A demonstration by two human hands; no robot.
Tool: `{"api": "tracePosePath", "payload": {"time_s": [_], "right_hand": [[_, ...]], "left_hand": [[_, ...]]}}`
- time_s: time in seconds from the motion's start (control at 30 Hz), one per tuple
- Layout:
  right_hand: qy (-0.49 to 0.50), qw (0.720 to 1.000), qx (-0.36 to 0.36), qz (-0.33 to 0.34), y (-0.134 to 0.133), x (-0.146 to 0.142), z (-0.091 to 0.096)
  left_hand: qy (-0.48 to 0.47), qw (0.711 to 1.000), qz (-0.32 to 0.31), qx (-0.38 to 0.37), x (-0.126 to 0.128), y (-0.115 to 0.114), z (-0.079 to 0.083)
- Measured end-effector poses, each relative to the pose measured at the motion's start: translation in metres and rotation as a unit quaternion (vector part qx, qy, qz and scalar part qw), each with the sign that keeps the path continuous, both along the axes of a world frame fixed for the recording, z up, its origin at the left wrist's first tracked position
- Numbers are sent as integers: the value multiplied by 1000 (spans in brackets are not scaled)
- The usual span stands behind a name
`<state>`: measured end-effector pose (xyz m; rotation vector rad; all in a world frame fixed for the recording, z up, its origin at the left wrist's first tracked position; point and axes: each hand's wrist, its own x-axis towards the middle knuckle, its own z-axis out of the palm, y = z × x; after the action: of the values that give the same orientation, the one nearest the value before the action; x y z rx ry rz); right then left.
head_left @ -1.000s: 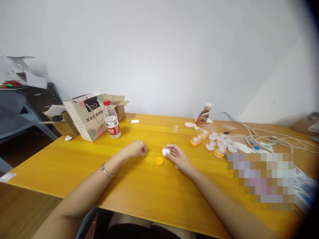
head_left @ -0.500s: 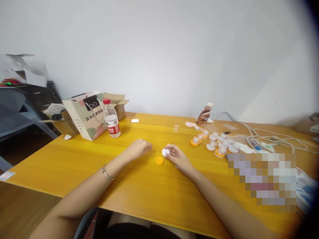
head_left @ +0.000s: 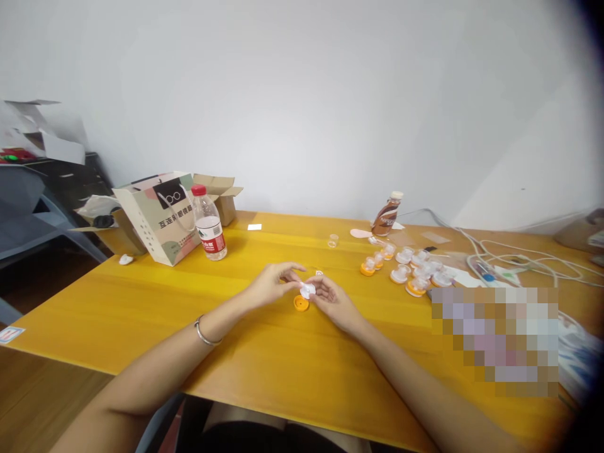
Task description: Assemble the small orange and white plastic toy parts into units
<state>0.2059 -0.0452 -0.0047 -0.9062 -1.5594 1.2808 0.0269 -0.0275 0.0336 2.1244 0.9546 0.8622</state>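
My right hand (head_left: 333,299) holds a small white round piece (head_left: 307,290) between its fingertips, just above the yellow table (head_left: 264,352). My left hand (head_left: 274,283), with a bracelet at the wrist, has its fingers reaching to the same white piece and touching it. An orange round cap (head_left: 301,303) lies on the table right under the two hands. A tiny white bit (head_left: 319,273) sits just behind them.
Several small clear-and-orange cups (head_left: 406,272) stand to the right. A water bottle (head_left: 208,224), a paper bag (head_left: 158,217) and a cardboard box (head_left: 221,196) are at the back left. A brown drink bottle (head_left: 387,216) and white cables (head_left: 514,261) are at the back right.
My left hand has moved right from a loose fist on the table and now meets the white piece in my right hand. The right hand shifted slightly left over the orange cap.
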Motion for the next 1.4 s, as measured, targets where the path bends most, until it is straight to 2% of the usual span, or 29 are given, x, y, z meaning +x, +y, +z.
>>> {"api": "tracePosePath", "payload": {"time_s": [0.23, 0.43, 0.57, 1.03, 1.23, 1.4], "right_hand": [[-1, 1000, 5, 2, -1, -2, -2], [0, 1000, 3, -4, -4, -4, -2], [-2, 1000, -11, -8, -4, -4, -3], [2, 1000, -6, -2, -6, -4, 2], [21, 1000, -21, -2, -2, -2, 2], [34, 997, -36, -54, 8, 9, -1]], "left_hand": [[38, 998, 30, 46, 6, -2, -2], [35, 998, 43, 31, 9, 1, -6], [34, 996, 61, 49, 11, 1, -13], [3, 995, 49, 85, 14, -3, -16], [-6, 992, 75, 104, 14, -1, -20], [-1, 990, 104, 91, 10, 2, -18]]}}
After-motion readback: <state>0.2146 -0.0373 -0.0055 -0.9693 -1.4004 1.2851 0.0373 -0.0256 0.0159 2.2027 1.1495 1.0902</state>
